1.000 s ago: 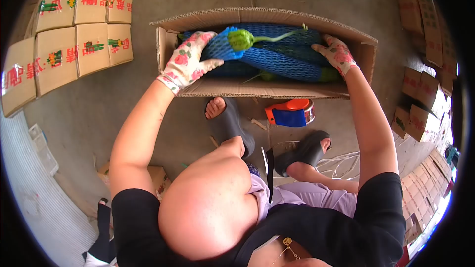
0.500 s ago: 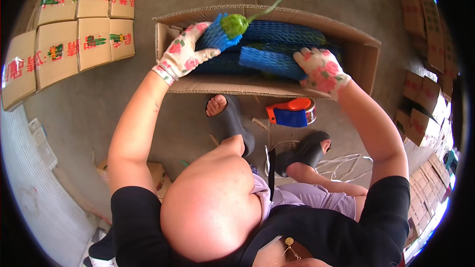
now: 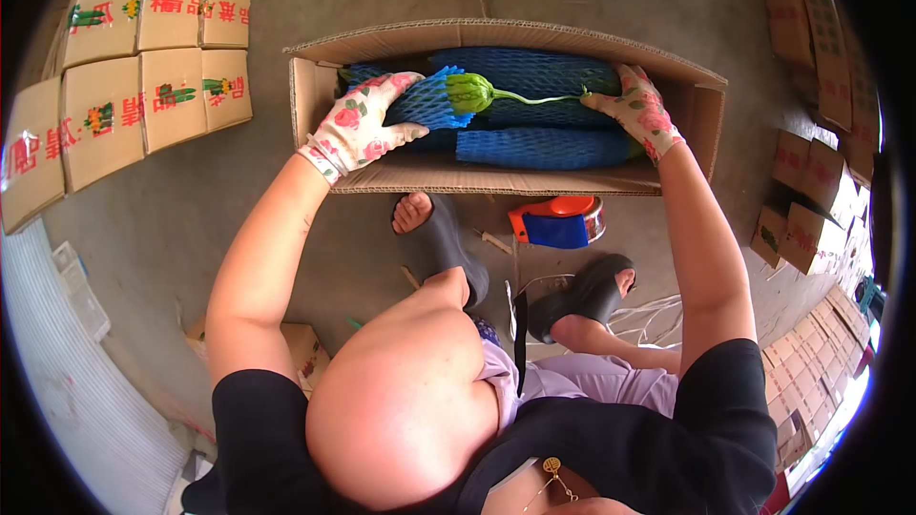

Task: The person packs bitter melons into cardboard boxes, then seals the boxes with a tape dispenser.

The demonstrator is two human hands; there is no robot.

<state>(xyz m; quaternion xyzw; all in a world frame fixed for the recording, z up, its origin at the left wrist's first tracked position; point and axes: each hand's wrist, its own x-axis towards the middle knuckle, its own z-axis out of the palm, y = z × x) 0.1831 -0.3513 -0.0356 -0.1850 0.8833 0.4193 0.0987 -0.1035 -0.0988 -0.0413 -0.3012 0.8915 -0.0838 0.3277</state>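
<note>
L hand (image 3: 361,124): fingers closed round blue-netted veg (image 3: 429,101), upper centre of frame, lying atop packed layer (image 3: 544,148) in box (image 3: 496,177). R hand (image 3: 641,110) at box's right end, grip unclear. Box approx full; top piece not yet let go.

Red Chinese characters printed on closed cartons (image 3: 143,76) at far left, seen upside down, 品 legible, remainder unclear, red print on stacked cartons (image 3: 809,229) at right too small to read.

Bright daylight, soft shadows, sharp focus, fisheye-warped dark edges
</note>
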